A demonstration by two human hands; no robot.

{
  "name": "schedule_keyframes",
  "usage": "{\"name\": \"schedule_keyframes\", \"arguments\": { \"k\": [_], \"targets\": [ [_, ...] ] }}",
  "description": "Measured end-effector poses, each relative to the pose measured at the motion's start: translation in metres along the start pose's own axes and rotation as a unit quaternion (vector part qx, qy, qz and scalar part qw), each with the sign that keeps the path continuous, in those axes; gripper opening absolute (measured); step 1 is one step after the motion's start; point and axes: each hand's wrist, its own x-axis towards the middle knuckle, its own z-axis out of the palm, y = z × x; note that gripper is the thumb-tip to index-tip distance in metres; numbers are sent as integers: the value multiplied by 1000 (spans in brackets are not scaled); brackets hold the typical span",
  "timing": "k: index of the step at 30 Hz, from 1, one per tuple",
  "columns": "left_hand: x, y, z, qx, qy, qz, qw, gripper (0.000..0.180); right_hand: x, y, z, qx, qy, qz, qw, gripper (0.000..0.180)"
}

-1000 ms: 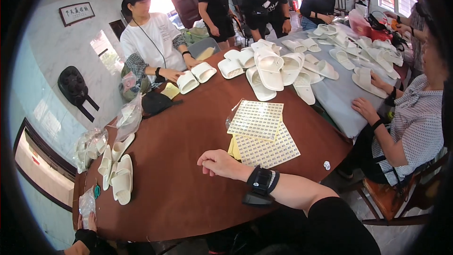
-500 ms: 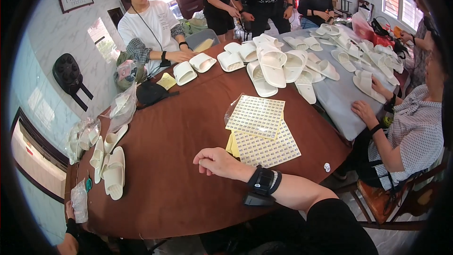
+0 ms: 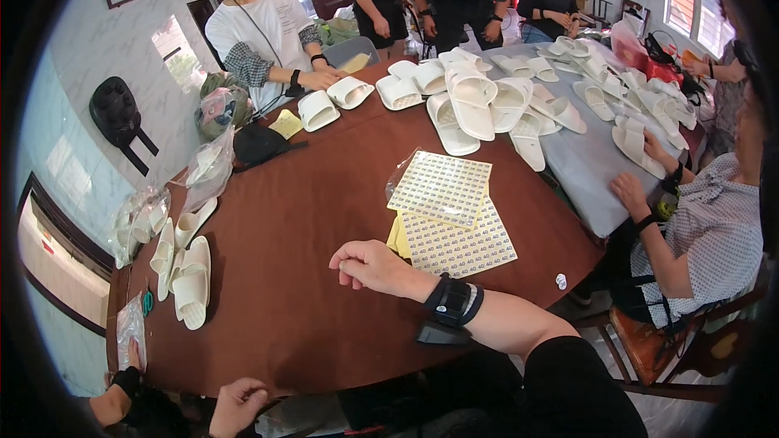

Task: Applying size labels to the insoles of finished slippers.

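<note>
Loosely curled grips — nothing seen in either.
Left hand [image 3: 239,405], 7 o'clock: part-open, empty as far as visible. Right hand [image 3: 369,266], 6 o'clock: same, underside hidden. Sticker sheets [image 3: 442,185] at its 2 o'clock, overlapping on brown tabletop [image 3: 276,276] — a rightward sweep could drag or crease them.

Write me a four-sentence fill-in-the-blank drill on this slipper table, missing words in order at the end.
The person's bare right hand has a thick black strap around its ____.
Rectangular pale printed paper sheets lie on a smooth table cover coloured ____.
The person's bare left hand is farther from these sheets than their ____ hand.
In the picture, the teal-handled scissors lie to the ____ of the nearby off-white open-toed slippers.

Missing words: wrist; brown; right; left.
</note>
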Motion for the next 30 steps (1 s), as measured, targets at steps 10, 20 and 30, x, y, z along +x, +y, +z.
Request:
{"name": "schedule_keyframes", "arguments": {
  "k": [10, 20, 30],
  "targets": [
    [82, 45, -19, 25, 105, 177, 978, 10, -1, 3, -4, 3, 10, 4, 1000, 20],
    [218, -8, -57, 105, 235, 220, 941, 28, 2, 0, -3, 25, 19, -5, 1000, 20],
    [247, -70, -52, 324, 258, -77, 907, 63, 1, 0, -3, 12, 14, 26, 999, 20]
  ]
}}
